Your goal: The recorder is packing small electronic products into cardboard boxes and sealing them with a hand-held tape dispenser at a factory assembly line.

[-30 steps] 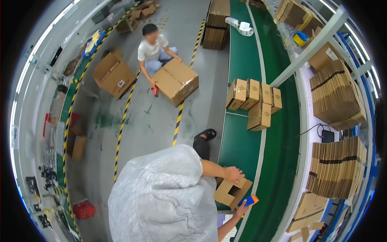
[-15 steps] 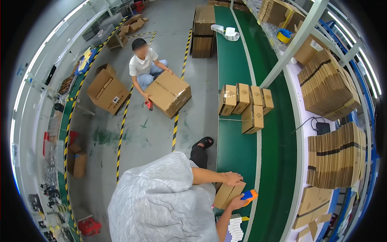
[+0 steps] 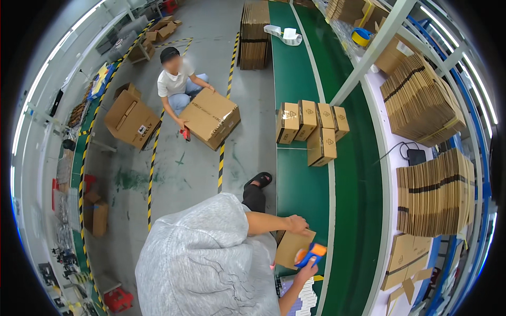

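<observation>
A small brown cardboard box (image 3: 290, 248) stands on the green work surface close to my body. My left hand (image 3: 298, 225) grips its far upper edge, fingers curled over the cardboard. In my right hand (image 3: 307, 269) is a blue and orange tape dispenser (image 3: 312, 255), held against or just over the box's right side; I cannot tell if it touches. Just nearer than the box lies a stack of small white boxes (image 3: 304, 300), partly hidden by my right forearm.
Several closed small cartons (image 3: 317, 129) stand farther along the green bench (image 3: 300, 195). Bundles of flattened cardboard (image 3: 435, 195) line the right-hand shelf. On the floor at left, a co-worker (image 3: 179, 79) crouches behind a large carton (image 3: 211, 118) with a red tool (image 3: 185, 135) in one hand.
My right hand has turned the tape dispenser more upright and brought it left, over the box's edge. The box has tilted, showing one broad face. The whole view has shifted slightly.
</observation>
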Action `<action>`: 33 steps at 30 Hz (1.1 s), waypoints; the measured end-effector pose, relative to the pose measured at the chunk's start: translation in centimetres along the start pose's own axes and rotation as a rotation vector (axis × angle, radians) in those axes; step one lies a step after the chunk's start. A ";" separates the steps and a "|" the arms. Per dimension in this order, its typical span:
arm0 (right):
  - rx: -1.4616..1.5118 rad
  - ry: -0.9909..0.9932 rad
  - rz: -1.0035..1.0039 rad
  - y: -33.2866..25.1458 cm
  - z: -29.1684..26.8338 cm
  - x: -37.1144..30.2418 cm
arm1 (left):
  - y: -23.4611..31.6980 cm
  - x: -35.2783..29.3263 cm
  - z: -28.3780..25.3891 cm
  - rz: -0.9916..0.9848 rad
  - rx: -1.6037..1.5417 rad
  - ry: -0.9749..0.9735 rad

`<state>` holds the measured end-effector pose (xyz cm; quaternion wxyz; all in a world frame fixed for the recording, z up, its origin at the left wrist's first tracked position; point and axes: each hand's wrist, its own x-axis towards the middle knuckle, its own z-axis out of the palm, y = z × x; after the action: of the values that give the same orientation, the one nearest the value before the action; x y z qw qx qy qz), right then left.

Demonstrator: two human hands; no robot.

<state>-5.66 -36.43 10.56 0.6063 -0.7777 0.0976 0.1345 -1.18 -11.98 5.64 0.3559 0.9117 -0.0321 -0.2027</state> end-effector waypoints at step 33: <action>-0.097 -0.132 -0.038 2.1 2.7 -4.4 | 3.3 -2.8 -3.6 0.040 -0.782 -0.203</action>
<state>-10.74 -34.40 9.51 0.5755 -0.7973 0.0363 0.1785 -2.01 -11.56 11.16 0.6748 0.6820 -0.0053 -0.2819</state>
